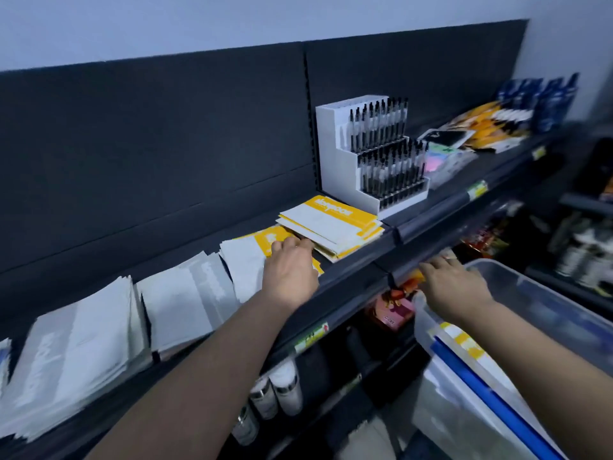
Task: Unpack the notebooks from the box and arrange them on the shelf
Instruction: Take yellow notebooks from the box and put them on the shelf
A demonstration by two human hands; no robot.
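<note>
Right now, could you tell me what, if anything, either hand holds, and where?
Nothing is gripped: the left hand rests atop a yellow notebook on the shelf; the right hand reaches over the rim of the box, empty.

White lettering on the top yellow notebook [331,220] and shelf price tags [311,336] - all too blurred to read.

In dim, bluish light a pale wall [199,21] fills twelve o'clock above the dark back panel [149,144] of the shelf [358,277], and another dark rack [580,204] stands at three o'clock.
</note>
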